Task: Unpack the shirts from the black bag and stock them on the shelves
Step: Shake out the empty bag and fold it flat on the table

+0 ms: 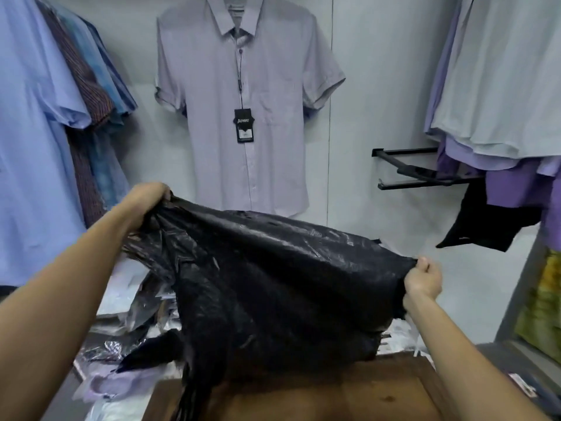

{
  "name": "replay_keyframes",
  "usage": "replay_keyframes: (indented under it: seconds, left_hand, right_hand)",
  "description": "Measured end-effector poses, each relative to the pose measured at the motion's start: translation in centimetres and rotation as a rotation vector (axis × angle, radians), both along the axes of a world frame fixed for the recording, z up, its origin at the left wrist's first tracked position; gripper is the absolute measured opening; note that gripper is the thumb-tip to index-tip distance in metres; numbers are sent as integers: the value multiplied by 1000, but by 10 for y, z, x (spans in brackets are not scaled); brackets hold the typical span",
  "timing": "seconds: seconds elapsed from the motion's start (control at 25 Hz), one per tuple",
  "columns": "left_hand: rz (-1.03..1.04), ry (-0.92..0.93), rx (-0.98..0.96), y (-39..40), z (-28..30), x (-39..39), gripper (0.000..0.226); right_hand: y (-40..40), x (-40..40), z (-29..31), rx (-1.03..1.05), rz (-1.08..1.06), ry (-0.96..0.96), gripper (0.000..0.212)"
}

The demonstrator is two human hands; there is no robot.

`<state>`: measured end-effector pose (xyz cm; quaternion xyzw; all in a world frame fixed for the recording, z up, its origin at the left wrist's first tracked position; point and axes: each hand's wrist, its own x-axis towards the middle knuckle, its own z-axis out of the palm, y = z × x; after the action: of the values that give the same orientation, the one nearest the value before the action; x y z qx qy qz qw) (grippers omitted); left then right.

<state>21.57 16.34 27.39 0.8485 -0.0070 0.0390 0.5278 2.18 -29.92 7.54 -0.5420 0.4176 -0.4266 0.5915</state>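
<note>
Shirts (249, 117) hang on grey walls (379, 86) above wooden table (334, 396).

wall (379, 86) | black bracket (403, 170) on it | wooden table (379, 396)

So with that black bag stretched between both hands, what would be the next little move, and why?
Probably put the black bag aside: the left hand and right hand hold it spread and it hangs limp, while packaged shirts lie heaped below.

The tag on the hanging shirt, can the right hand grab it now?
Probably not now. The right hand grips the black bag, as does the left hand. The tag hangs clear above, so only letting go frees it.
</note>
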Motion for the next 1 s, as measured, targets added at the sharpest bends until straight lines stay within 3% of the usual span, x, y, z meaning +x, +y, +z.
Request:
replay_keyframes:
  seconds: [0.04,0.12,0.2,0.32,0.36,0.44,0.56,0.64,0.76,0.92,1.0]
  left_hand:
    - [-57,109,-136,-5,13,-5,26]
    - [-64,188,-226,-11,23,-5,31]
    - [20,113,-265,-16,24,-5,22]
    - [89,-169,-336,-13,29,2,31]
    - [23,-181,-310,-10,34,2,33]
    - [-172,-14,-325,-7,37,0,40]
    - [-212,70,166,4,24,2,27]
    - [-91,67,410,18,4,17,49]
    - [24,59,636,34,-21,35,72]
    - [129,-45,790,13,7,4,60]
    - [154,-120,868,9,32,3,66]
  right_hand:
    - [2,4,-5,50,42,-67,34]
    - [2,9,-15,139,112,-166,32]
    - [-1,9,-26,189,91,-188,29]
    - [-5,0,-37,206,-1,-136,31]
    - [-7,-3,-39,205,-5,-135,31]
    - [-13,-9,-42,228,0,-158,29]
    - [-27,-21,-54,247,-42,-135,26]
    - [-30,-27,-60,245,-59,-107,27]
    - [-25,-29,-63,170,-40,-50,29]
    - [-22,-35,-73,-21,26,116,27]
    - [-23,-37,-85,-157,91,213,26]
